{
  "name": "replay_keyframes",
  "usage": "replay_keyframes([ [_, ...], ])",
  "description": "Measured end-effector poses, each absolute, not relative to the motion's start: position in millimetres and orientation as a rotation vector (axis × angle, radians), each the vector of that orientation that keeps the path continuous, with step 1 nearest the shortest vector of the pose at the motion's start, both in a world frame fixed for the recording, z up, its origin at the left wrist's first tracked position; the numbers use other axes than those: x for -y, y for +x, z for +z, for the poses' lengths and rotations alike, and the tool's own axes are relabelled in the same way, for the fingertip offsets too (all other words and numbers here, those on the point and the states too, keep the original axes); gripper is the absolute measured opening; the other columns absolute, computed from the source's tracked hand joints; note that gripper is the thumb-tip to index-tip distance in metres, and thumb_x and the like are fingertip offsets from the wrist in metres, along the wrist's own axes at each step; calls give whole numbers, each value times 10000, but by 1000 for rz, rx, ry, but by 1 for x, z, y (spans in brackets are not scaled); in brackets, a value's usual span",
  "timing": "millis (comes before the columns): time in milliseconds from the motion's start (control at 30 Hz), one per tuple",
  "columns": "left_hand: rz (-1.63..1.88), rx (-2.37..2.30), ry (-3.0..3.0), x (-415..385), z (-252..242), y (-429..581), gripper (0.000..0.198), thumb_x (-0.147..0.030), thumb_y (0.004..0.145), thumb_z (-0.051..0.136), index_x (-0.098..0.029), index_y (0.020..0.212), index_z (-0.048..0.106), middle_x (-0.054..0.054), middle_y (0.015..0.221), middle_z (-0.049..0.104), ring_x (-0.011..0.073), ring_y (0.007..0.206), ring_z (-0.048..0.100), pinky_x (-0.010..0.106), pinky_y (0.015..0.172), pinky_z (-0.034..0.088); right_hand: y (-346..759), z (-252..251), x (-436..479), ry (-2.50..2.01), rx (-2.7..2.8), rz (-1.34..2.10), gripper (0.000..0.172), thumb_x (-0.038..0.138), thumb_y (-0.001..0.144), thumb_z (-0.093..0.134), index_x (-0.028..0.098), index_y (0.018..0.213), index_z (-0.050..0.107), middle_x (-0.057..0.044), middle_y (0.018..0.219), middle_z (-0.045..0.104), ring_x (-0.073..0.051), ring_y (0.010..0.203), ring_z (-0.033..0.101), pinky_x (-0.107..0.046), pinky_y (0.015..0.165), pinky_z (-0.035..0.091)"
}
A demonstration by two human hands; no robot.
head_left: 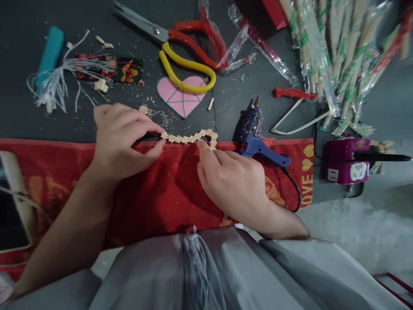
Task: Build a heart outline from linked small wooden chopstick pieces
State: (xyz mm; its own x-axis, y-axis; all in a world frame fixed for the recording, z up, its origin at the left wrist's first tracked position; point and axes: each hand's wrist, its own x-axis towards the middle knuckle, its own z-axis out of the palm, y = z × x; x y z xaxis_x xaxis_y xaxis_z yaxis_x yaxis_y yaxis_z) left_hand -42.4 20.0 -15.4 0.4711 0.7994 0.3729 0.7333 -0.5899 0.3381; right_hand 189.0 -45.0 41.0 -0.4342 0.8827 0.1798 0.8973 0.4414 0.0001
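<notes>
A curved strip of small pale beads (187, 138) runs between my two hands along the towel's far edge, and its right part bends back toward me. My left hand (125, 142) pinches the strip's left end between thumb and forefinger. On the right side, my right hand (230, 181) is closed with its fingertips at the bent part; its palm side is hidden. Beyond the strip lie a pink paper heart (176, 99) with drawn lines and a small cluster of the same pale pieces (143, 110). A blue glue gun (253, 129) rests just past my right hand.
Large scissors (161, 34) with red and yellow handles lie at the back. White threads (61, 82) and a teal roll (50, 54) are at left. Wrapped stick bundles (335, 51) fill the far right, near a purple socket box (346, 160). A red towel (155, 193) covers the near edge.
</notes>
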Motion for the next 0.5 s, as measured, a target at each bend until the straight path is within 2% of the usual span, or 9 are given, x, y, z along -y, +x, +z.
replay_keyframes([
  [167,631,-1400,2513,-21,-13,-44,165,-447,866,660,-305,912,731,-14,887,731,232,895,625,455,890,389,187,44,43,-1759,2593,-53,388,105,914,529,55,1249,719,-32,615,706,-145,515,606,-298,445,250],
  [367,651,-1397,2502,-21,-12,-43,152,-436,863,661,-303,912,717,-19,874,713,228,896,617,447,893,386,186,47,42,-1807,2670,73,422,132,913,539,84,1299,702,-48,634,718,-151,536,606,-291,451,231],
  [500,726,-1349,2513,-20,-14,-44,123,-394,853,677,-303,927,716,-19,874,704,222,882,612,446,888,394,187,48,41,-1760,2691,121,434,144,937,530,148,1340,689,-28,635,711,-139,542,592,-286,457,240],
])
